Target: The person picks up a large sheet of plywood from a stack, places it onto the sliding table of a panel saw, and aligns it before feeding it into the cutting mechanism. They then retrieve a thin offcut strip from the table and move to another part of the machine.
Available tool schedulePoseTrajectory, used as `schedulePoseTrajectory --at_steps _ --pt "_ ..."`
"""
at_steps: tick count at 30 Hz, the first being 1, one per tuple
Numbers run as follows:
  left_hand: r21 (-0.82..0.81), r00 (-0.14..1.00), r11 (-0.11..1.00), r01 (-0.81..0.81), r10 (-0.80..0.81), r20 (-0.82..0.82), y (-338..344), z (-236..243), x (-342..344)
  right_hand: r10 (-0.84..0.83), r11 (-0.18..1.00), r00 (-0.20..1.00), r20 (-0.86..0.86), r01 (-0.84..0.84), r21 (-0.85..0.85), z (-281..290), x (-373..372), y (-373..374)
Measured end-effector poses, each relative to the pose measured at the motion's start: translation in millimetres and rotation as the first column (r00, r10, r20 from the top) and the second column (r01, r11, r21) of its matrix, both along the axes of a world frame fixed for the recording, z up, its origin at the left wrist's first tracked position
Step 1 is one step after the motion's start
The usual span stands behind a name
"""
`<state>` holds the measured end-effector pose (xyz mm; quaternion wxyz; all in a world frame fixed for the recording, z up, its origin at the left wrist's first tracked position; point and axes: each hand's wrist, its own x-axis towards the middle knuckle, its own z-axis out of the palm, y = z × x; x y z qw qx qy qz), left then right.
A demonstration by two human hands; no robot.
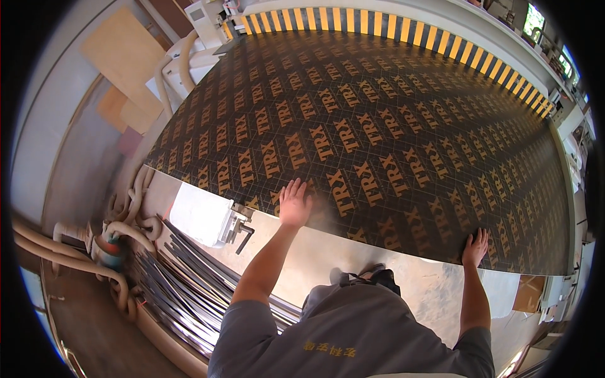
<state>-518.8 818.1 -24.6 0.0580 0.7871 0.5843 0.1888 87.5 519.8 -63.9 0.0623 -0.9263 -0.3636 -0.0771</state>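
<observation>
A large dark sheet (378, 126) with a repeated gold printed pattern fills most of the view, lying on a machine bed. My left hand (295, 201) rests on top of it at the near edge, left of centre, fingers slightly apart. Further right, my right hand (475, 247) also lies on that edge, fingertips on the surface and fingers a little apart. Under the sheet, left of my left hand, a metal bracket with a black crank handle (244, 233) sticks out beside a white slab (195, 211).
A yellow-and-black striped beam (384, 28) runs behind the sheet. To the left are beige boards (120, 50), curving hoses (94, 268) and a blurred drum-like unit (106, 249). Long thin strips (183, 290) lie low at the lower left, beside the pale floor (391, 296).
</observation>
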Motion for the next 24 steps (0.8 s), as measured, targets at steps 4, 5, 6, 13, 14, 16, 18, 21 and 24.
schedulePoseTrajectory --at_steps 4,5,6,13,14,16,18,21,24 --pt "0.013 1.000 1.000 0.005 -0.005 -0.005 -1 1 0 -0.001 1.000 0.999 -0.048 0.002 0.015 1 0 -1" --pt "0.008 1.000 1.000 0.001 -0.001 -0.002 -1 1 0 -0.008 1.000 0.999 -0.049 0.008 0.017 2 0 0" --pt "0.009 1.000 1.000 0.006 -0.006 -0.004 -1 1 0 -0.003 1.000 0.998 -0.055 0.004 0.019 1 -1 0" --pt "0.023 1.000 1.000 0.013 -0.013 -0.001 0 -3 0 -0.023 1.000 0.997 -0.076 0.024 0.012 8 -7 1" --pt "0.021 1.000 1.000 0.012 -0.012 -0.007 0 -3 -1 -0.024 1.000 0.997 -0.079 0.025 0.015 8 -6 3" --pt "0.020 1.000 1.000 0.019 -0.018 -0.012 0 -3 -1 -0.033 0.999 0.997 -0.072 0.033 0.004 9 -7 2" --pt "0.019 1.000 1.000 0.017 -0.017 -0.013 -1 -2 0 -0.038 0.999 0.996 -0.083 0.039 0.002 10 -7 3" --pt "0.025 1.000 1.000 0.017 -0.017 -0.006 -3 0 1 -0.038 0.999 0.995 -0.095 0.038 -0.005 13 -8 2" --pt "0.040 1.000 0.999 0.029 -0.029 -0.004 -1 1 0 -0.033 0.999 0.995 -0.092 0.032 -0.006 13 -10 1"
